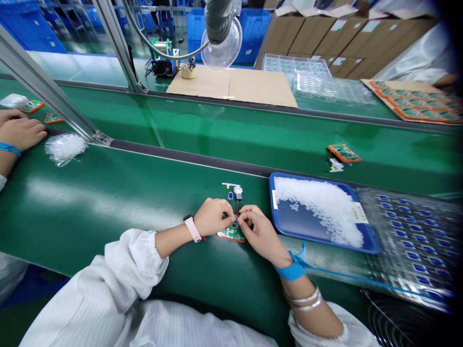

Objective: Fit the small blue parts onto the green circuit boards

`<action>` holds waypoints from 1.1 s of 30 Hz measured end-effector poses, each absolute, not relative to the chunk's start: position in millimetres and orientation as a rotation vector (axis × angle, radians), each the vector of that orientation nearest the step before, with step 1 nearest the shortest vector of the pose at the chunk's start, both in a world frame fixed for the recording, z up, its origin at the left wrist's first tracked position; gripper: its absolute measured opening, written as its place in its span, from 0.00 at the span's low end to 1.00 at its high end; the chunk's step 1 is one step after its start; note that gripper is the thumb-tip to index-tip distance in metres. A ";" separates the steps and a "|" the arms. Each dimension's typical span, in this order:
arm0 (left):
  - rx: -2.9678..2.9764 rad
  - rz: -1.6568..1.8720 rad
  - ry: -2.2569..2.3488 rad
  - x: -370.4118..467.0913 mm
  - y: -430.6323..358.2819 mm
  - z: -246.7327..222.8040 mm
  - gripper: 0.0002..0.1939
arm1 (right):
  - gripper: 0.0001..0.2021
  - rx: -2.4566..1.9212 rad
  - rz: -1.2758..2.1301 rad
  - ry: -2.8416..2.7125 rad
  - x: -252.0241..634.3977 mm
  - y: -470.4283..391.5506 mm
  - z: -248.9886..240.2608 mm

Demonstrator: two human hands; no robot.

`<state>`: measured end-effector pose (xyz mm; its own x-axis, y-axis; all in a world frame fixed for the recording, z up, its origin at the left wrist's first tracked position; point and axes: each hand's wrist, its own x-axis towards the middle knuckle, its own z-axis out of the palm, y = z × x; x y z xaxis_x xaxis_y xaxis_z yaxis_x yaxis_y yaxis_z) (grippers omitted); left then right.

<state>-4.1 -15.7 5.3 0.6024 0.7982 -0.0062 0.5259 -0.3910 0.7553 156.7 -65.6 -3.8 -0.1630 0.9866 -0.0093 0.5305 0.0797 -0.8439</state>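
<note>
A green circuit board [231,234] with an orange edge lies on the green table in front of me. My left hand [214,215] is over the board's left part, its fingers pinched near the far edge. From the right, my right hand [258,230] meets it, with thumb and forefinger pinched at the same spot. Whatever sits between the fingertips is too small to make out. Just beyond the board are a white and black connector part [238,193] with thin dark red wires, a small blue-faced square piece [230,196] and a thin white strip [230,185].
To the right, a blue tray [277,226] holds many small white pieces. Beside it is a clear blister tray [372,197] of blue-faced pieces. Another board [344,153] lies on the sunken belt. A metal post [54,86] slants up at left, near a co-worker's hands [21,129].
</note>
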 end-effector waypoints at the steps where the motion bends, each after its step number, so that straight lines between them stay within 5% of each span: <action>1: 2.082 0.469 1.031 -4.0 -15.7 5.4 0.06 | 0.09 -1.506 0.960 -1.770 154.8 -66.2 -2.2; 11: 2.230 0.500 0.913 -17.3 -14.7 0.9 0.04 | 0.11 -1.884 0.102 -1.549 266.5 -55.7 -2.2; 27: 2.267 0.446 0.842 -19.3 -12.5 0.7 0.06 | 0.07 -1.921 0.166 -1.727 295.7 -52.6 -22.1; 33: 2.226 0.520 0.893 -15.8 -15.8 1.5 0.05 | 0.06 -1.593 0.393 -1.753 221.1 -62.5 9.2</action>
<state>-15.8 -15.8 1.5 0.6857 0.7195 0.1097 0.4507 -0.5381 0.7123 221.1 -62.5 9.2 0.0271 0.9524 0.3037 0.7314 0.1882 -0.6554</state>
